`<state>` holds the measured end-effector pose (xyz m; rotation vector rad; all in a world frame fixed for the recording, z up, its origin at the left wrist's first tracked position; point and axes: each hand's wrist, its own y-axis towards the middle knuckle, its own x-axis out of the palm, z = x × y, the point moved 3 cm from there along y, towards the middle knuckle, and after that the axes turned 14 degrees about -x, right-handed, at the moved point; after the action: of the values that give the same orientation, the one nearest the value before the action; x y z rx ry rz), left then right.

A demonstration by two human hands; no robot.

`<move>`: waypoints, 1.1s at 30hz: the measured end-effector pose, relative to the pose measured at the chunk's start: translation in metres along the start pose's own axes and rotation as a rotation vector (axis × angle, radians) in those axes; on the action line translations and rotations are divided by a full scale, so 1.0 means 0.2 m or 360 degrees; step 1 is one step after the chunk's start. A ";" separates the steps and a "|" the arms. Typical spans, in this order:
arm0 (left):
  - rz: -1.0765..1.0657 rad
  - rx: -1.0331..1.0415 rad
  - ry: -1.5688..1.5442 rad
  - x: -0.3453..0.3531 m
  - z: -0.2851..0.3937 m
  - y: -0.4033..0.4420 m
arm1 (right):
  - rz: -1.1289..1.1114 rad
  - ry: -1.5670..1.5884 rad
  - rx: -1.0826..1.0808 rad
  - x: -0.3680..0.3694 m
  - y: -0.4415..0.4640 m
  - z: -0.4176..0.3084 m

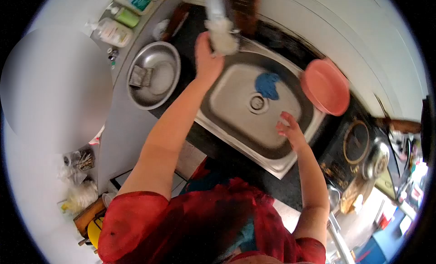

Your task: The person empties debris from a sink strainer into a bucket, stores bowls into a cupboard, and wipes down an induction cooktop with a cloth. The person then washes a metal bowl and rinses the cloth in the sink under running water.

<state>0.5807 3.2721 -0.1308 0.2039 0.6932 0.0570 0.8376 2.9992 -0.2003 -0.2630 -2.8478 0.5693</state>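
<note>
Over the sink (231,93), the right hand (291,131) has fingers half open, seemingly empty. Inside the sink, the blue cloth (267,85) looks light, limp, easy to pinch by its edge. At the sink's far-left corner, the left hand (209,64) meets a blurred pale bundle (223,39); its grip I cannot tell.

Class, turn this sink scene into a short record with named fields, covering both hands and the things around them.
Setting: sink in a dark counter
Left hand: at a blurred pale thing, grip unclear
Right hand: over the sink, fingers spread, nothing seen held
In sink: crumpled blue item, near the drain
Left of sink: metal bowl with a grey item inside
Right of sink: pink basin
Far left: pump bottle
</note>
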 end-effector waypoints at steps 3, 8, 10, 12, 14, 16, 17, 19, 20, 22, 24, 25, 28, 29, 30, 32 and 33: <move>-0.0688 -0.0375 -0.0101 0.03 0.04 0.13 | 0.0581 -0.0091 0.0187 0.09 0.58 0.37; -0.0677 -0.0051 -0.0153 -0.02 0.02 0.04 | 0.0690 -0.1288 -0.0019 0.01 1.11 0.85; -0.0656 0.0062 -0.0258 -0.03 -0.01 -0.06 | 0.0681 -0.1539 -0.0392 0.19 1.01 0.69; -0.0451 -0.0115 -0.0438 -0.11 0.05 -0.19 | 0.0827 -0.1036 -0.0733 0.46 0.84 0.39; -0.0681 -0.0189 -0.0380 -0.02 -0.02 -0.38 | 0.0814 -0.0510 -0.0616 0.66 0.68 0.12; -0.0863 -0.0257 -0.0422 0.09 -0.09 -0.51 | 0.0575 -0.0496 -0.0344 0.83 0.53 -0.18; -0.0928 -0.0287 -0.0492 0.15 -0.10 -0.56 | 0.0594 -0.0554 -0.0371 0.87 0.52 -0.23; -0.0964 -0.0315 -0.0554 0.17 -0.08 -0.56 | 0.0631 -0.0661 -0.0426 0.92 0.49 -0.30; -0.0939 -0.0314 -0.0546 0.16 -0.07 -0.52 | 0.0534 -0.0785 -0.0278 0.95 0.47 -0.37; -0.0966 -0.0321 -0.0571 0.09 -0.03 -0.47 | 0.0649 -0.0379 -0.0511 0.96 0.44 -0.33; -0.0923 -0.0486 -0.0674 0.12 -0.09 -0.46 | 0.0608 0.0003 -0.0799 0.94 0.47 -0.29; -0.0914 -0.0568 -0.0717 0.13 -0.13 -0.47 | 0.0600 -0.0049 -0.0753 0.92 0.47 -0.26; -0.1175 -0.0609 -0.0712 0.03 -0.01 -0.37 | 0.0599 -0.0085 -0.0628 0.92 0.44 -0.23; -0.1288 -0.0654 -0.0708 0.04 0.00 -0.35 | 0.0554 -0.0040 -0.0729 0.92 0.44 -0.25; -0.1225 -0.0595 -0.0593 0.04 0.00 -0.33 | 0.0513 0.0002 -0.0826 0.93 0.44 -0.26; -0.1141 -0.0486 -0.0475 0.04 0.03 -0.29 | 0.0317 -0.0016 -0.0724 0.86 0.50 -0.20; -0.1173 -0.0455 -0.0498 0.01 0.07 -0.27 | 0.0159 -0.0065 -0.0524 0.80 0.56 -0.06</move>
<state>0.5915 3.2171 -0.1328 -0.3196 0.4074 -0.5681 0.7011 3.1406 -0.2048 -0.4551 -2.9709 0.1192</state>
